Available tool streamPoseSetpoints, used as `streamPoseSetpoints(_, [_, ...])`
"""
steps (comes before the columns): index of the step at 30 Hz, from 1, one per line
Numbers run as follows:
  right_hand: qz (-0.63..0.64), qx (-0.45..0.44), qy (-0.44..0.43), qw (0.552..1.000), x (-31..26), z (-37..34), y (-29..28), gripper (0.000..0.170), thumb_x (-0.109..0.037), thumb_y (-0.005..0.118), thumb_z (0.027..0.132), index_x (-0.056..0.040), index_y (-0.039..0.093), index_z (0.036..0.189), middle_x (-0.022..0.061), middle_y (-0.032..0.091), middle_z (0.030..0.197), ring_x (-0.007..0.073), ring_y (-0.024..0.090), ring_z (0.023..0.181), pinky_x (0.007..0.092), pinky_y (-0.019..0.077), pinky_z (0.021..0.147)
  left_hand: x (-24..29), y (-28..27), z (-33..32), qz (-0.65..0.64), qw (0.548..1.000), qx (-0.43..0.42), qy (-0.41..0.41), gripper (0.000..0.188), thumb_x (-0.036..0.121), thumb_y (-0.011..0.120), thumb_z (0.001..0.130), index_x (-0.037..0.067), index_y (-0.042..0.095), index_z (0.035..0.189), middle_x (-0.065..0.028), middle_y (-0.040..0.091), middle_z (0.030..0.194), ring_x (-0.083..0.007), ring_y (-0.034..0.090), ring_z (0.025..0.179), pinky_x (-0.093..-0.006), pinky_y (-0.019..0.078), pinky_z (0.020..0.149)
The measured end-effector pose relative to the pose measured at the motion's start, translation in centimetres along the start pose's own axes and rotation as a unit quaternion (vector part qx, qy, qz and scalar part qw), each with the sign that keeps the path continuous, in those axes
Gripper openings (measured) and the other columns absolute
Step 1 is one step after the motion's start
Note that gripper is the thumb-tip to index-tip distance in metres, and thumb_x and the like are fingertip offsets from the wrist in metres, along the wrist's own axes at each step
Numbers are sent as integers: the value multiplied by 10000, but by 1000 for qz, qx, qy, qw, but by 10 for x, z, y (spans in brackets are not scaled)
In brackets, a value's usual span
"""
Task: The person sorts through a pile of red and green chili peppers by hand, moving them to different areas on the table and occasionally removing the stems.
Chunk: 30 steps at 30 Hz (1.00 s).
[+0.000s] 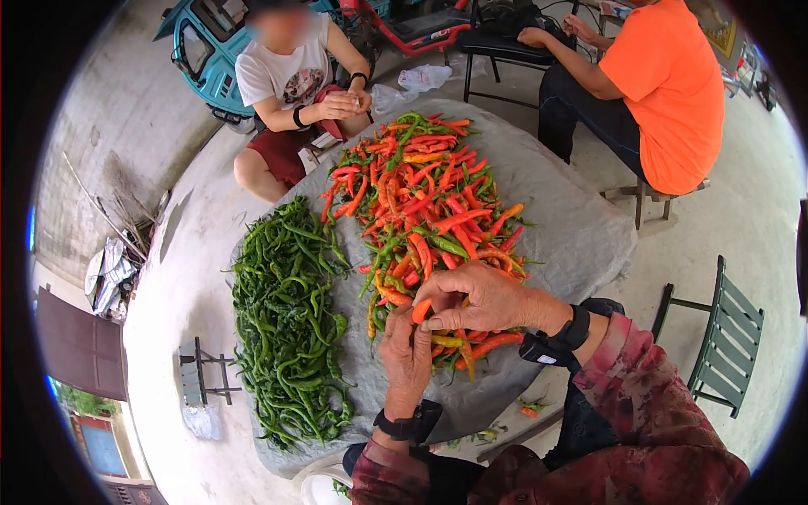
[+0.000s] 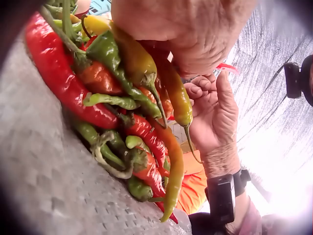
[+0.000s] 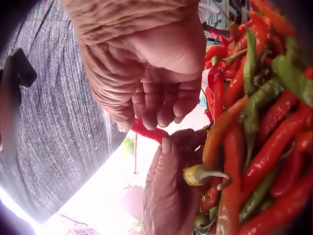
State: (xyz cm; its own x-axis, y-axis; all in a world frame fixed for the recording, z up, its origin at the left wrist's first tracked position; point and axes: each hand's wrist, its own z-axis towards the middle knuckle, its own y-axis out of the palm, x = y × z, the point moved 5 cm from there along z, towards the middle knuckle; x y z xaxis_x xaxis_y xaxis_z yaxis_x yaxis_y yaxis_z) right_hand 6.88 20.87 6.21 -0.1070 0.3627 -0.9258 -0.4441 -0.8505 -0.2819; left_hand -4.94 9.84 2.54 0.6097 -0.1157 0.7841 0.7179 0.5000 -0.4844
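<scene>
A red chili pepper (image 1: 422, 310) spans both hands in front of the wearer, over the near edge of the red pile. My left hand (image 1: 404, 352) pinches one end of it between thumb and fingers. The right hand (image 1: 486, 299) grips the other end, fingers curled inward; in the right wrist view the chili's smooth red middle (image 3: 146, 132) shows between the two hands. Just beyond and beneath them lies the heap of mostly red chilies (image 1: 446, 220), mixed with some orange, yellow and green ones. The left wrist view has yellow chilies (image 2: 177, 95) right beside the hands.
A long heap of green chilies (image 1: 286, 328) covers the left of the grey sheeted table (image 1: 581, 227). Two other people sit across it, one in white (image 1: 286, 63), one in orange (image 1: 673, 93). A green chair (image 1: 728, 337) stands right; a white bucket (image 1: 318, 488) sits below the near edge.
</scene>
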Motion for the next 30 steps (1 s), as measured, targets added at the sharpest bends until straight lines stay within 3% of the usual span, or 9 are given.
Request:
streamPoseSetpoints(2, [1, -10, 12, 1000, 2, 1, 5, 294, -203, 724, 878, -48, 639, 1114, 25, 670, 816, 114, 650, 713, 278, 530, 676, -2, 1, -1, 13, 1000, 1, 9, 216, 128, 632, 926, -2, 618, 1098, -179, 622, 1093, -313, 645, 953, -355, 509, 795])
streamPoseSetpoints(4, [12, 17, -28, 999, 4, 1, 7, 285, -181, 725, 851, -49, 623, 1082, 18, 601, 678, 113, 549, 618, 289, 465, 599, -3, 2, -2, 25, 999, 2, 19, 226, 135, 637, 923, -8, 615, 1097, -190, 618, 1091, -332, 643, 960, -362, 509, 796])
streamPoseSetpoints(8, [10, 9, -17, 1000, 5, 1, 9, 274, -164, 726, 838, -51, 619, 1064, 32, 614, 685, 130, 569, 614, 303, 472, 599, -3, 3, -3, 46, 999, -4, 26, 252, 169, 633, 928, -18, 607, 1094, -201, 613, 1080, -365, 629, 946, -395, 507, 801])
streamPoseSetpoints(10, [-45, -18, -9, 999, 2, 1, 9, 281, -155, 719, 864, -17, 618, 1087, 83, 682, 939, 173, 712, 839, 291, 570, 713, -4, 4, -3, 55, 998, -9, 24, 257, 180, 629, 932, -21, 605, 1090, -202, 612, 1078, -369, 624, 944, -407, 505, 803])
streamPoseSetpoints(19, [-104, 34, -59, 992, -4, -2, 9, 250, -182, 676, 868, -42, 566, 1043, 103, 634, 924, 284, 643, 760, 370, 532, 701, -5, 7, -3, 48, 998, -8, 38, 230, 175, 616, 940, -14, 611, 1071, -201, 613, 1073, -365, 619, 949, -416, 501, 805])
streamPoseSetpoints(22, [-117, 50, -89, 988, -4, -4, 9, 243, -155, 670, 857, -47, 565, 1048, 96, 631, 937, 278, 649, 787, 375, 523, 717, -4, 7, -5, 47, 998, -5, 38, 219, 157, 620, 933, -11, 612, 1071, -201, 612, 1071, -369, 618, 944, -416, 501, 802])
streamPoseSetpoints(30, [-136, 34, -63, 988, -4, -3, 9, 240, -130, 668, 842, -53, 568, 1046, 95, 639, 951, 279, 654, 824, 393, 516, 729, -3, 7, -4, 60, 997, -3, 42, 205, 145, 620, 929, -12, 612, 1060, -200, 615, 1061, -371, 615, 932, -423, 498, 799])
